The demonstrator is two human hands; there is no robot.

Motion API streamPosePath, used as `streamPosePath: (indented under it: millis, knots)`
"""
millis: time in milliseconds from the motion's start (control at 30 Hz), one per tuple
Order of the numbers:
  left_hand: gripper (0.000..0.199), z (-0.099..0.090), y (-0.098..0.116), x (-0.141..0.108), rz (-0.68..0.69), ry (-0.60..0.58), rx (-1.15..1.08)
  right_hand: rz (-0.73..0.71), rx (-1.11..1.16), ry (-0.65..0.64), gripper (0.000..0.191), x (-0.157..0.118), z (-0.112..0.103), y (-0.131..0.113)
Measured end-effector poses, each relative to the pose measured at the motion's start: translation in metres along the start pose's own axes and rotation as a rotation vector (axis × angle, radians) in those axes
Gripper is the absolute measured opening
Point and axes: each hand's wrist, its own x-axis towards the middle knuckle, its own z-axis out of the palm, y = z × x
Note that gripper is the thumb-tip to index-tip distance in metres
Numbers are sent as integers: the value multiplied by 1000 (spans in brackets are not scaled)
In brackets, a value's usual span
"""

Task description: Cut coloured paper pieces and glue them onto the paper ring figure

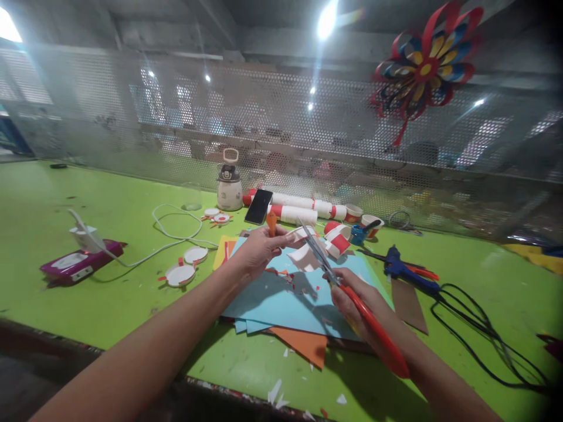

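Note:
My right hand is closed around the red handles of a pair of scissors, whose metal blades point up and to the left. The fingers of my left hand pinch a white paper piece beside the blade tips. An orange strip stands up by the left fingers; whether they hold it I cannot tell. Below the blades lies a curved white paper piece, near cut red-and-white paper cups. Small red scraps are scattered on blue paper sheets under both hands.
Behind are a phone, stacked paper cups and a bottle. At right lies a blue glue gun with a looped black cord. A purple power strip and white cups' cut bases lie left on the green table.

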Motion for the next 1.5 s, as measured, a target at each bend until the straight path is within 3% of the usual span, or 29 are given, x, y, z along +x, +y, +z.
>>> streamPosePath:
  millis: [467, 667, 967, 1133, 1367, 1500]
  knots:
    - [17, -4, -3, 1, 12, -30, 3, 34, -32, 30, 41, 0, 1, 3]
    - [20, -3, -2, 1, -8, 1, 9, 86, 59, 10, 42, 1, 4, 6]
    - [22, -4, -7, 6, -56, 59, 23, 134, 88, 96, 41, 4, 18, 4]
    - [21, -9, -11, 11, -56, 103, 26, 101, -141, 150, 37, 18, 20, 8]
    - [10, -33, -19, 24, -67, 232, 59, 217, -446, 99, 48, 28, 1, 28]
    - [24, -38, -18, 26, -83, 257, 71, 275, -593, 15, 43, 17, -6, 37]
